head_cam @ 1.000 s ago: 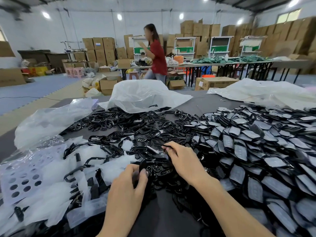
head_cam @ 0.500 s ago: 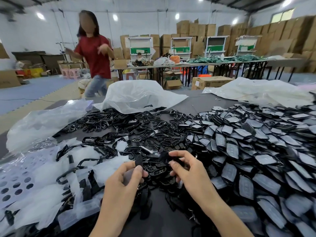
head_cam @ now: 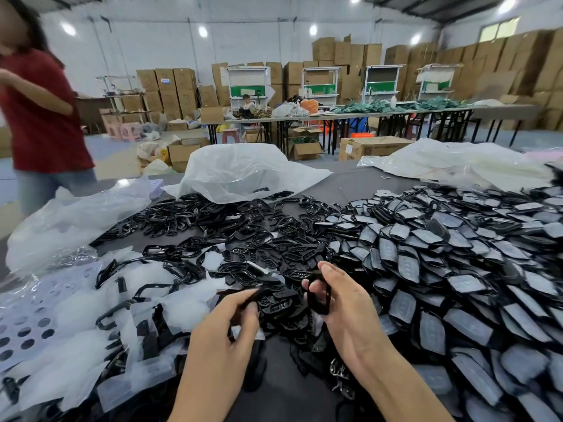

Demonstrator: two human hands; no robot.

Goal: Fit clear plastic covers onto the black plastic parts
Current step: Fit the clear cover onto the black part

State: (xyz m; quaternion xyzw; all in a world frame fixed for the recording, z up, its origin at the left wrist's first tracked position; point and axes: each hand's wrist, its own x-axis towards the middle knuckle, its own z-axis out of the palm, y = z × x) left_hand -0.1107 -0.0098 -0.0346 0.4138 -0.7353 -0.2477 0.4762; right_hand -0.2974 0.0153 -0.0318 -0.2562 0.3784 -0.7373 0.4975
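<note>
Head view, lower centre: left hand (head_cam: 222, 339) pinches a flat black part (head_cam: 262, 295), right hand (head_cam: 350, 315) grasps a black frame part (head_cam: 319, 296) just beside it.

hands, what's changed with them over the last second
The right hand came up out of the loose black parts and now grips one black part upright. The left hand rose too and pinches another black piece. The person in red walked from the far tables to the near left. The covered pile and plastic bags stayed put.
</note>
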